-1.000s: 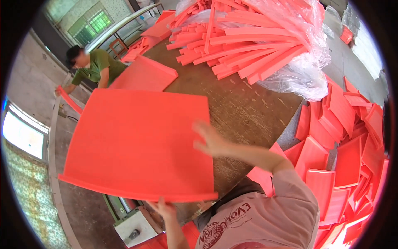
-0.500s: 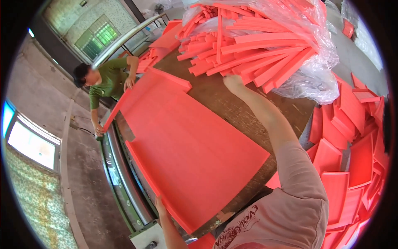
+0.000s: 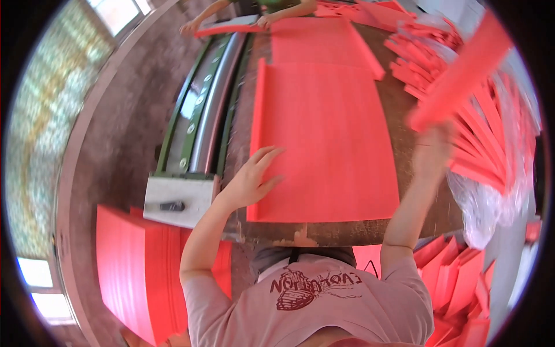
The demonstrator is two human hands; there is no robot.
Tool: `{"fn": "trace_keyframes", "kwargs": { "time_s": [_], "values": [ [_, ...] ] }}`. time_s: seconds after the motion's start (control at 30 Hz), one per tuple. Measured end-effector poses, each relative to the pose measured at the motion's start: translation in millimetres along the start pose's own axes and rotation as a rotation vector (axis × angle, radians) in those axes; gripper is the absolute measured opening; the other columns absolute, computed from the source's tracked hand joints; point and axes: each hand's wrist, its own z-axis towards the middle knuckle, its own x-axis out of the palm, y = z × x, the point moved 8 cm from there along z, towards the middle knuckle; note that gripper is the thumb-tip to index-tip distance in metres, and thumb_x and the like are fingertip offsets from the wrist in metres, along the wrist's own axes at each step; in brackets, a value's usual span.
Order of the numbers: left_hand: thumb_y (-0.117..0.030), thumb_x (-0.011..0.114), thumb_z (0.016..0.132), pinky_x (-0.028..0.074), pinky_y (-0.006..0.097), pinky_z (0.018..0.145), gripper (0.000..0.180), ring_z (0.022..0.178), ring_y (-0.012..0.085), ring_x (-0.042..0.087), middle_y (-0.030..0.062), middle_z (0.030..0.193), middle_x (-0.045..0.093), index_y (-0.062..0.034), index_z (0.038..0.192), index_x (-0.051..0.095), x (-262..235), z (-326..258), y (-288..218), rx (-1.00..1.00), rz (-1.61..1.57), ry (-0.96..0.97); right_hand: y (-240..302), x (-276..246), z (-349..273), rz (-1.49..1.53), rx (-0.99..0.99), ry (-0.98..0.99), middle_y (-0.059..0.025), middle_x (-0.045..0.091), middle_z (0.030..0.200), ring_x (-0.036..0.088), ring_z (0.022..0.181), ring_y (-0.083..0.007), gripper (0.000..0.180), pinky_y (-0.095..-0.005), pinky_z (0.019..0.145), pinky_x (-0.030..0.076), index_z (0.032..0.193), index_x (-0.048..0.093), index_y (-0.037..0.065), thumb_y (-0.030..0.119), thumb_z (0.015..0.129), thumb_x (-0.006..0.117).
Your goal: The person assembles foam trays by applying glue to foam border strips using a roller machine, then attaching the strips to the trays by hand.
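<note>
A red foam sheet lies flat on the brown worktable, with an upright foam strip standing along its left edge. My left hand is open, its fingers spread over the near end of that edge. On the right, my right hand, smeared by motion, grips the lower end of a red foam strip that slants up toward the upper right. Behind that raised strip, a pile of loose foam strips rests in clear plastic wrap.
A green-framed roller machine runs along the table's left side. Across the table, a co-worker's hands hold another foam strip beside a second sheet. Stacked red foam sheets stand at lower left; more foam pieces lie at lower right.
My view has turned toward the right. A foam strip has come up off the pile in my right hand. My left hand has opened over the sheet's left edge.
</note>
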Motion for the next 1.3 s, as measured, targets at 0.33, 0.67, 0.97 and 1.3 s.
{"fn": "trace_keyframes", "kwargs": {
  "time_s": [0.33,0.67,0.97,1.3],
  "values": [
    [-0.01,0.06,0.08,0.045,0.036,0.081,0.042,0.097,0.0348,0.056,0.0204,0.103,0.057,0.0003,0.118,0.046,-95.6,-64.7,88.0,-0.199,-0.003,-0.412,-151.4,273.0,-238.7,-0.028,0.426,1.337,-0.0046,0.061,0.089,0.059,0.079,-0.0131,0.027,-0.027,0.068,0.048,0.101,0.055,0.001,0.003,0.075,0.063],
    [-0.019,0.066,0.073,0.028,0.048,0.1,0.021,0.126,0.036,0.025,0.0022,0.122,0.048,-0.0111,0.092,0.064,-110.4,-77.4,231.0,-0.222,0.672,-0.374,-239.1,359.7,-285.7,-0.361,-0.236,1.448,-0.0113,0.064,0.079,0.062,0.075,-0.0289,0.02,-0.0354,0.067,0.049,0.089,0.064,0.011,0.018,0.07,0.066],
    [-0.01,0.056,0.079,0.035,0.038,0.092,0.035,0.106,0.0273,0.047,0.0055,0.102,0.058,-0.0151,0.114,0.055,-119.8,-104.6,261.2,-0.313,0.537,-0.341,-237.6,330.0,-227.1,0.004,0.611,1.182,-0.0099,0.059,0.105,0.055,0.097,-0.0172,0.031,-0.0289,0.087,0.043,0.107,0.057,0.002,0.017,0.081,0.064],
    [-0.011,0.049,0.077,0.035,0.033,0.086,0.041,0.096,0.0187,0.046,-0.0021,0.091,0.055,-0.026,0.114,0.056,-166.3,-131.8,291.3,-0.347,1.091,-0.037,-186.4,225.4,-145.5,-0.599,-0.362,1.297,-0.0071,0.059,0.091,0.058,0.086,-0.0188,0.027,-0.0294,0.073,0.047,0.09,0.065,0.008,-0.009,0.071,0.055]
  ]
}}
